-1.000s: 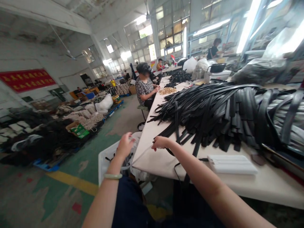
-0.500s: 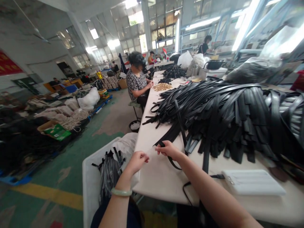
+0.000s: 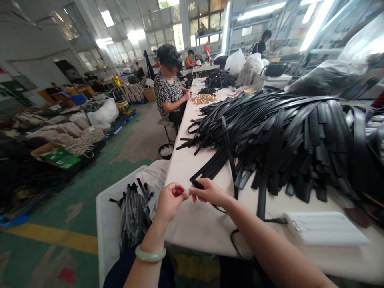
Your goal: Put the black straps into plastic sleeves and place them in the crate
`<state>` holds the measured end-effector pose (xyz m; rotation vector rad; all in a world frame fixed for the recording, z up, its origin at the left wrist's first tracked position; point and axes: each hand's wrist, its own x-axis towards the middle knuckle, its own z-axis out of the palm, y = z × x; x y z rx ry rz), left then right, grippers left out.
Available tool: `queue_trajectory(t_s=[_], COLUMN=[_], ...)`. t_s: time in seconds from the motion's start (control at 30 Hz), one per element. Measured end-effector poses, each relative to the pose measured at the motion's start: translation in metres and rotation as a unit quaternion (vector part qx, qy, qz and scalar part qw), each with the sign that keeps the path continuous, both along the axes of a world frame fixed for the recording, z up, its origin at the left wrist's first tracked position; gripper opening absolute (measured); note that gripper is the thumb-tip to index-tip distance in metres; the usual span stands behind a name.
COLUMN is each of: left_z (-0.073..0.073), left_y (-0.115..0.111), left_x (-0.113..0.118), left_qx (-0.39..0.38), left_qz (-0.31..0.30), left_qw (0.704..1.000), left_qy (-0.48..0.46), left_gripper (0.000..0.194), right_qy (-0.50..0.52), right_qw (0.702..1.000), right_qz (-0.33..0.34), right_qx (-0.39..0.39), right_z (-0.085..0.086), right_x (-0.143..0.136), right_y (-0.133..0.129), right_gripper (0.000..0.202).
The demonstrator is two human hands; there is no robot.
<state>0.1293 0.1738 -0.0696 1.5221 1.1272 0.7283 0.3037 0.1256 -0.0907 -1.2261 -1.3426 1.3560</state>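
Observation:
Above the table's near left corner, my right hand [image 3: 211, 193] is closed on a black strap [image 3: 197, 184], whose end sticks out over the fingers; its length hangs below the hand. My left hand [image 3: 170, 201] is closed in a pinch, its fingertips almost meeting the right ones. Something small and whitish shows between the fingertips, too small to name. Beyond my hands, a big heap of black straps [image 3: 270, 132] spreads over the table [image 3: 192, 230], several ends pointing toward me.
At my left stands a white bin [image 3: 100, 228] with grey and black straps [image 3: 133, 216] in it. A white box-shaped device [image 3: 325, 228] with a cable lies at the right. A co-worker [image 3: 171, 90] sits at the table's left edge by a pile of gold-coloured pieces [image 3: 204, 99].
My left hand has come up to the right hand, and its loosely curled fingers have closed to a pinch. The right hand keeps the black strap. The view has shifted slightly.

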Motion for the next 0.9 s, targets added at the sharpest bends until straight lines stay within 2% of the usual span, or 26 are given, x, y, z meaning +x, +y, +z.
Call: queue_trajectory(t_s=[0.13, 0.3, 0.4, 0.47, 0.53, 0.6, 0.73, 0.9], left_z=[0.000, -0.008, -0.008, -0.005, -0.001, 0.003, 0.008, 0.011], left_y=[-0.001, 0.000, -0.002, -0.004, -0.007, -0.010, -0.014, -0.016], left_x=[-0.005, -0.009, -0.010, -0.011, -0.012, -0.012, -0.012, -0.012], left_qx=[0.020, 0.041, 0.051, 0.067, 0.096, 0.125, 0.145, 0.144], left_qz=[0.016, 0.032, 0.036, 0.043, 0.052, 0.055, 0.025, -0.007], left_qw=[1.000, 0.998, 0.996, 0.994, 0.991, 0.987, 0.979, 0.973], left_qy=[0.015, 0.044, 0.066, 0.072, 0.073, 0.083, 0.143, 0.182], left_gripper=[0.019, 0.017, 0.016, 0.015, 0.015, 0.017, 0.015, 0.012], right_qy=[0.023, -0.016, -0.028, -0.113, -0.240, -0.350, -0.473, -0.524], right_qw=[0.999, 0.993, 0.995, 0.993, 0.966, 0.925, 0.868, 0.840], right_qz=[0.025, 0.106, 0.082, 0.042, 0.011, 0.002, 0.016, 0.059], right_qx=[-0.031, -0.047, -0.045, 0.011, 0.096, 0.151, 0.147, 0.130], right_z=[0.002, 0.007, 0.013, 0.018, 0.023, 0.027, 0.030, 0.033], right_x=[0.004, 0.017, 0.019, 0.017, 0.013, 0.008, 0.001, 0.001], right_y=[-0.002, -0.005, -0.007, -0.010, -0.012, -0.014, -0.014, -0.014], right_gripper=[0.053, 0.031, 0.023, 0.022, 0.020, 0.018, 0.022, 0.024])
